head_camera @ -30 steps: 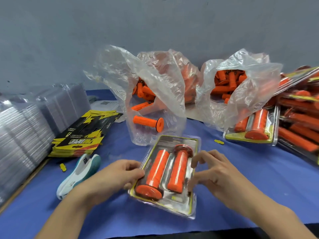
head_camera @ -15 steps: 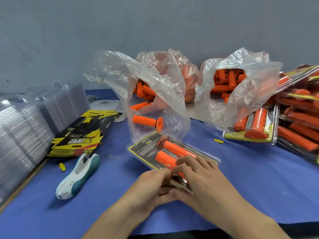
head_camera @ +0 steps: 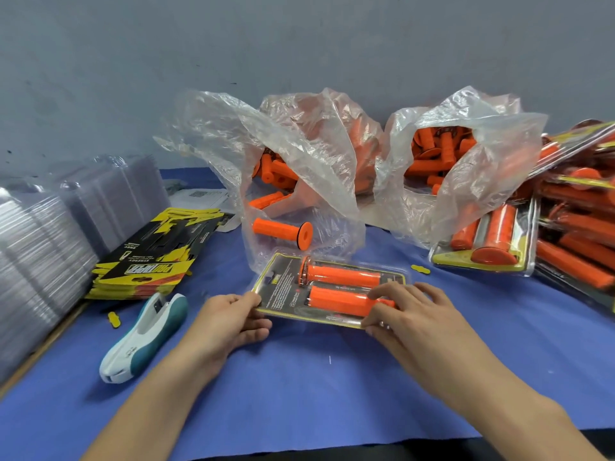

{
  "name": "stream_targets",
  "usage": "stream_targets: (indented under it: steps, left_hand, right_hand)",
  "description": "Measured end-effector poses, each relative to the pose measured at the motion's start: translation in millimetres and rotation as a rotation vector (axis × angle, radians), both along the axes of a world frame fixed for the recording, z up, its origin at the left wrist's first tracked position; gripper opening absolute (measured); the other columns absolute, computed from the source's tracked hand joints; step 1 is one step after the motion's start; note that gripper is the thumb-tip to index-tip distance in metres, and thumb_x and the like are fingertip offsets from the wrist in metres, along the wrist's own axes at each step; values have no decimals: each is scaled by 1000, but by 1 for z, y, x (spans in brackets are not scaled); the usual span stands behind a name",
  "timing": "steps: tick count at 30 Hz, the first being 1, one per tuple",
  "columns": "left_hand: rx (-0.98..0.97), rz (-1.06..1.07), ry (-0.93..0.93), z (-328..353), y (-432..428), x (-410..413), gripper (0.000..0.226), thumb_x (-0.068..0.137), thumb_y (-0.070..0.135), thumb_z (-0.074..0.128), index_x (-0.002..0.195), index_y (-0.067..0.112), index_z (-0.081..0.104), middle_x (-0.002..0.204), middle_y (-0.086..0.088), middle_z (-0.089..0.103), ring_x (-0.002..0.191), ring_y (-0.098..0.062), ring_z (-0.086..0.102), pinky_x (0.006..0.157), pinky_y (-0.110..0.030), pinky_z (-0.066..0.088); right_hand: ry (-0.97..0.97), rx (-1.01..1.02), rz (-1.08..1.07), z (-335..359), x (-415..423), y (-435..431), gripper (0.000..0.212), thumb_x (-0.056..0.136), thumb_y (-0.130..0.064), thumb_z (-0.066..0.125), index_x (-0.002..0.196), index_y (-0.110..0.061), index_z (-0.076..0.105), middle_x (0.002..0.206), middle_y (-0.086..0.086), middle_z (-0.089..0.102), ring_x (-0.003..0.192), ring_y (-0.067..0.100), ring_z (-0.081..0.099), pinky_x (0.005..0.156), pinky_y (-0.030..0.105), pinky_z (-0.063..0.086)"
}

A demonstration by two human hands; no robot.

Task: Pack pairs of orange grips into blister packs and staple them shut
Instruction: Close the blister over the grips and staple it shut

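Dead centre on the blue table (head_camera: pixel 299 394), the blister pack (head_camera: pixel 283 287) lies lengthwise across the view with two orange grips (head_camera: pixel 342 277) inside, side by side and the far one's flange pointing left. The left hand (head_camera: pixel 226 322) pinches the pack's left end, thumb on top, the other fingers tucked beneath and out of sight. The right hand (head_camera: pixel 409 314) grasps the right end: its fingers (head_camera: pixel 399 291) drape over the near grip and cover that grip's tip and the pack's right corner, thumb against the near edge. Whether the pack rests flat on the table or is lifted a touch, hard to call. The print on its card is too small to read.

Off to the left lies a white and teal stapler (head_camera: pixel 146 334), untouched, well apart from both hands. Behind it sits a stack of yellow and black cards (head_camera: pixel 149 257), and further left piles of clear shells (head_camera: pixel 43 261), blurred and cut off by the frame. Two crumpled plastic bags (head_camera: pixel 299 161) stand behind the pack, more orange grips dimly visible through the film; one loose grip (head_camera: pixel 283 229) lies at the left bag's mouth. On the right, a heap of finished packs (head_camera: pixel 572 227) runs out of frame.
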State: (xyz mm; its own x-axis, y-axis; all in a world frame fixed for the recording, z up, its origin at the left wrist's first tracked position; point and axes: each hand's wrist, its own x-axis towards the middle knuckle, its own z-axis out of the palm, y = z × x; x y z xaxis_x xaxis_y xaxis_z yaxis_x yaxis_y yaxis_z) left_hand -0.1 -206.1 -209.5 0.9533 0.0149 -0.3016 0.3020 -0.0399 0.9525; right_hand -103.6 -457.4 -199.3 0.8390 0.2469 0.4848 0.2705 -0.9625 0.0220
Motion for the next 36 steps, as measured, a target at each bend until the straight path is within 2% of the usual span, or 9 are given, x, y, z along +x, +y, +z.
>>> stream_targets:
  steps: [5,15,18,21,24,27,31,34,36]
  left_hand:
    - [109,-125,6,5,0,-7,18,95,17,52,80,8,57,55,-1,58,49,-18,62,42,-22,46]
    - [187,-254,-26,6,3,-27,28,100,23,47,76,11,53,59,-2,55,45,-16,58,36,-21,36]
    - [595,-113,-349,5,15,-25,45,101,50,39,76,15,53,56,0,58,51,-21,60,46,-29,39]
    - [1178,203,-651,7,42,-20,31,95,50,48,93,21,59,86,-1,66,87,-32,59,69,-40,42]
    - [1429,189,-425,-2,65,-14,49,91,49,59,121,11,55,117,-17,54,108,-41,53,85,-49,43]
    - [1497,103,-198,-6,75,-16,53,93,51,53,126,11,46,123,-16,46,112,-37,52,89,-45,45]
    - [1240,126,-209,0,84,-10,50,90,44,62,121,9,44,115,-14,55,102,-34,54,77,-41,46]
    - [619,-14,-133,14,83,-9,36,81,53,73,98,22,67,95,-3,69,81,-20,64,69,-34,45]
    - [169,-164,18,23,80,-15,48,61,62,78,80,18,77,88,-9,75,74,-25,71,67,-33,53]
  right_hand:
    - [44,9,2,-5,7,19,29,75,-40,77,103,-38,70,114,-3,65,102,24,63,94,43,49]
    - [-40,8,122,-6,32,65,16,89,-40,59,94,-41,75,107,-7,68,92,22,64,86,38,49]
    - [-30,59,113,-7,35,68,20,91,-41,55,95,-41,75,106,-8,68,92,21,64,83,36,49]
    - [-42,88,112,-7,35,68,20,92,-39,56,97,-40,75,106,-8,68,93,22,64,82,36,49]
    - [-72,79,106,-8,35,69,24,93,-40,51,98,-40,75,105,-9,68,93,21,65,81,36,50]
    - [-71,72,104,-8,34,69,22,92,-38,54,101,-40,75,106,-8,68,94,22,65,81,37,50]
    - [-53,64,101,-7,33,70,19,93,-36,58,104,-39,74,108,-10,68,96,22,64,82,37,50]
    - [-24,87,109,-5,34,70,21,97,-37,54,108,-39,73,109,-18,68,101,19,63,84,34,48]
    - [-10,109,109,-3,35,69,20,98,-37,56,109,-38,72,111,-20,68,103,19,62,84,35,49]
